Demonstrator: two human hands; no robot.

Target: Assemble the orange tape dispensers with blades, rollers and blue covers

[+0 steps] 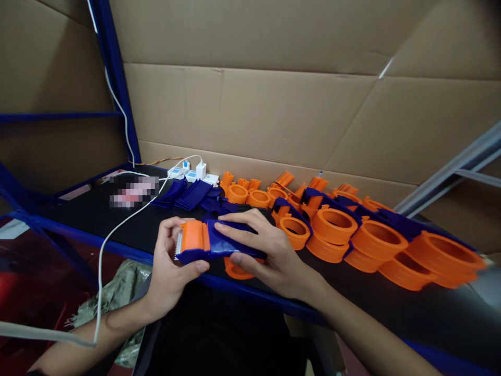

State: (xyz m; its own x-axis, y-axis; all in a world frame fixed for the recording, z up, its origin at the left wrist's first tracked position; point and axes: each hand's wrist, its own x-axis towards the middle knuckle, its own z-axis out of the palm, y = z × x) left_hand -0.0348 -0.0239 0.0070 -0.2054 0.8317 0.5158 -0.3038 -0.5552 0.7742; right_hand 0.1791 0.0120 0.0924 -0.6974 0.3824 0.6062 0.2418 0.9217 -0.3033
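Observation:
Between my two hands is an orange and blue tape dispenser (195, 235), lying on its side over the front edge of the black worktop. My left hand (172, 266) wraps round its toothed cutter end, thumb along the lower blue edge. My right hand (270, 250) closes over the blue body, fingers on top and thumb at the near side. Part of an orange ring (238, 270) shows below my right hand. Just behind the dispenser are stacks of flat blue pieces (193, 194).
Several orange and blue dispensers (332, 224) stand stacked along the right, with orange parts (237, 194) behind. A white power strip (191, 175) sits near the cardboard wall (266, 109). Its white cable (117, 227) droops across the left front. A blue frame (117, 68) rises at left.

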